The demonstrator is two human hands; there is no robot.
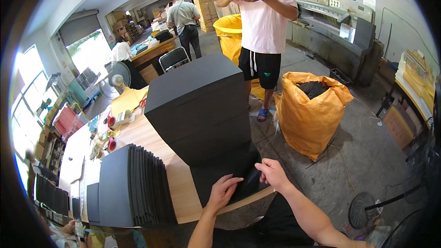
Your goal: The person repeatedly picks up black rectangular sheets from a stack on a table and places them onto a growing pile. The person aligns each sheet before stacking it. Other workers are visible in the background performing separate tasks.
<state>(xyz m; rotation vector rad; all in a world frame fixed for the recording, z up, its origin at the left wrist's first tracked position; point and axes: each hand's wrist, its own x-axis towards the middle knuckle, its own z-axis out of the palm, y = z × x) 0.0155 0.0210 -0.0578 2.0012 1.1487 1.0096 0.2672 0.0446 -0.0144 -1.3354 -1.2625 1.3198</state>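
Note:
A black sheet or board (206, 179) lies on the near edge of the wooden table, in front of a tall stack of black boards (197, 105). My left hand (223, 192) rests on the sheet, palm down, its fingers stretched out to the right. Over the sheet's right side, my right hand (272, 174) is closed, its thumb and fingers pressed together. A narrow dark edge shows beside its fingertips; whether that is a sheet's edge or a thin tool is unclear. To the left, a row of black folded boards (147, 188) stands on the table.
Tape rolls and yellow paper (129, 100) lie on the table's left part (177, 174). A person in a pink shirt (266, 18) stands beyond the stack, near a filled orange sack (308, 119). At lower right is a black fan (363, 209). Other people work farther back.

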